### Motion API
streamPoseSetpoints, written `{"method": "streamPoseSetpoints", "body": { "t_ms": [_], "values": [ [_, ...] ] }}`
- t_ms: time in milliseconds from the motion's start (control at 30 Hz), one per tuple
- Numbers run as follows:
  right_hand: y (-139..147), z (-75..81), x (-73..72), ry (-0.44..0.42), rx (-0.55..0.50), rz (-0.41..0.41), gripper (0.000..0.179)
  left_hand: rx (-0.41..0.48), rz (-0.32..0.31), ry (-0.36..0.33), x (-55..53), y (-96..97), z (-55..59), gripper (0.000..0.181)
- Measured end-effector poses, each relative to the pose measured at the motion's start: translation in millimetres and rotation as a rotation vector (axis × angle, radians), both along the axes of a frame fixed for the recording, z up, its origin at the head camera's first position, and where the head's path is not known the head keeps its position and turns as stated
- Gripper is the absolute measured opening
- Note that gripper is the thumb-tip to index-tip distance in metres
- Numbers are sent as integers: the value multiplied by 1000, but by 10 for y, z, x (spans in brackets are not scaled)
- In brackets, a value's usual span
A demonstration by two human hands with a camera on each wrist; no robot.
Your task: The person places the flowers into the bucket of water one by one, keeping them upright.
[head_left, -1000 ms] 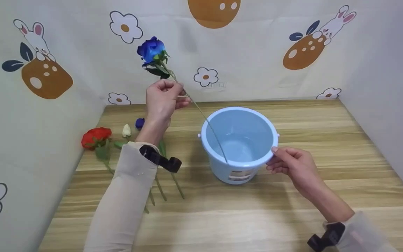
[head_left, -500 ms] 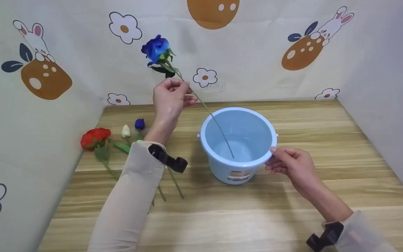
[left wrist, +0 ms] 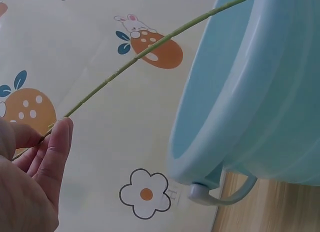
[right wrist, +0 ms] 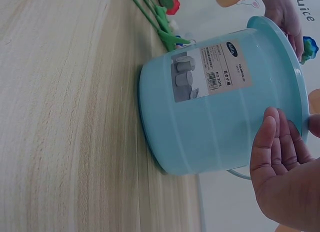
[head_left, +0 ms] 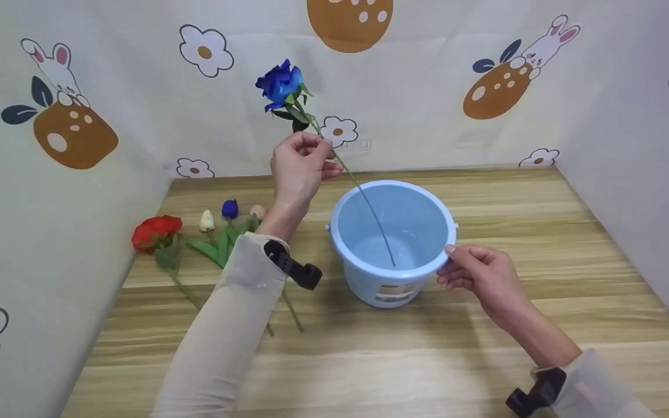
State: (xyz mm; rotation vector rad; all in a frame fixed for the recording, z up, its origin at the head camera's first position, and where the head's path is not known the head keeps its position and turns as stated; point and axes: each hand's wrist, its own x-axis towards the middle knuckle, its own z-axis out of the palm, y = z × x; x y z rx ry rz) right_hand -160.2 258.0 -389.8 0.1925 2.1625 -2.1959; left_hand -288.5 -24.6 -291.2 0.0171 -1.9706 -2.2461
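A blue rose [head_left: 281,86] tilts up and left in the head view, its thin green stem pinched between thumb and fingers of my left hand [head_left: 302,165]. The lower stem [left wrist: 150,48] slants over the rim and into a light blue bucket [head_left: 351,276], its end inside the opening. My right hand [head_left: 488,276] pinches the bucket's right front rim, thumb on top and fingers underneath along the outer wall. In the right wrist view those fingers [right wrist: 280,147] lie against the bucket's side, and a printed label [right wrist: 212,69] shows on its wall.
Left of the bucket on the wooden table [head_left: 369,360] lie a red flower [head_left: 156,233], a white bud [head_left: 207,220], a dark blue bud [head_left: 230,209] and a pinkish bud [head_left: 258,212]. My left forearm covers part of their stems. A patterned backdrop [head_left: 416,87] stands behind.
My left hand has moved right with the blue rose, and the stem's end has gone from the bucket's front rim to inside its opening. The right hand stays at the rim.
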Motion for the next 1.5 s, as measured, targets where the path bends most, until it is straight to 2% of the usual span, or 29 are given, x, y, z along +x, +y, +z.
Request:
{"method": "streamPoseSetpoints", "body": {
  "t_ms": [500,800,1100,1500],
  "values": [
    [-30,-40,10,-10,7,10,20,-101,-39,1,23,215,-99,5],
    [-37,-34,1,17,-48,-5,22,-242,-89,-23,33,410,-8,7],
    [-28,-16,-7,20,-40,-8,21,-270,-122,11,45,528,-5,8],
    [-22,-4,-3,8,-20,-5,21,-331,-145,9,68,612,-2,8]
  ]
}}
